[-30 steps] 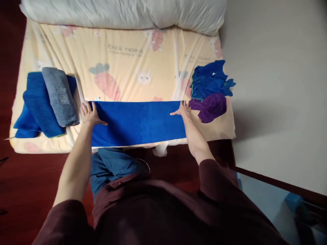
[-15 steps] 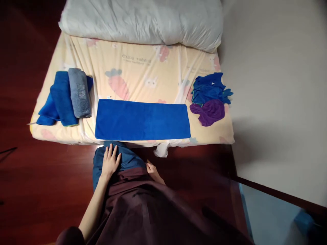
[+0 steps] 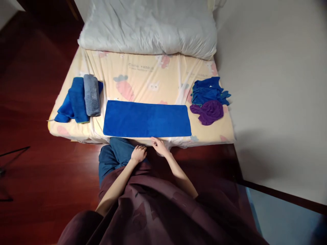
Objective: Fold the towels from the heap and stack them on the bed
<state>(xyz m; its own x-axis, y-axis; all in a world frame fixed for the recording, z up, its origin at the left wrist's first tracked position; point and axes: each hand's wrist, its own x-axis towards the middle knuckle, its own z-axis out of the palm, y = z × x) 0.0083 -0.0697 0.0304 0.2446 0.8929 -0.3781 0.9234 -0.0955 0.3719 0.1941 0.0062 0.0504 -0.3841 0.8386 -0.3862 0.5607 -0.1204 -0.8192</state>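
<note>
A blue cloth (image 3: 147, 119), folded into a long flat rectangle, lies along the near edge of the bed. Just below its front edge is my right hand (image 3: 159, 147), fingers partly spread and holding nothing, the fingertips close to the cloth. My left hand (image 3: 138, 154) rests on my knee with loosely bent fingers and nothing in it. To the left of the cloth, a rolled grey towel (image 3: 92, 95) lies on folded blue cloths (image 3: 78, 98). On the right, a crumpled blue cloth (image 3: 206, 91) touches a crumpled purple cloth (image 3: 211, 112).
A patterned yellow sheet (image 3: 143, 85) covers the bed. A thick pale quilt (image 3: 150, 30) spans its far side. The wall (image 3: 270, 85) stands at the right, and thin dark legs (image 3: 15, 150) show on the red floor (image 3: 58, 170) at the left.
My right hand has come up from beside my lap to the bed's front edge. My left hand has slid right along my leg, its fingers now more bent. The view has shifted.
</note>
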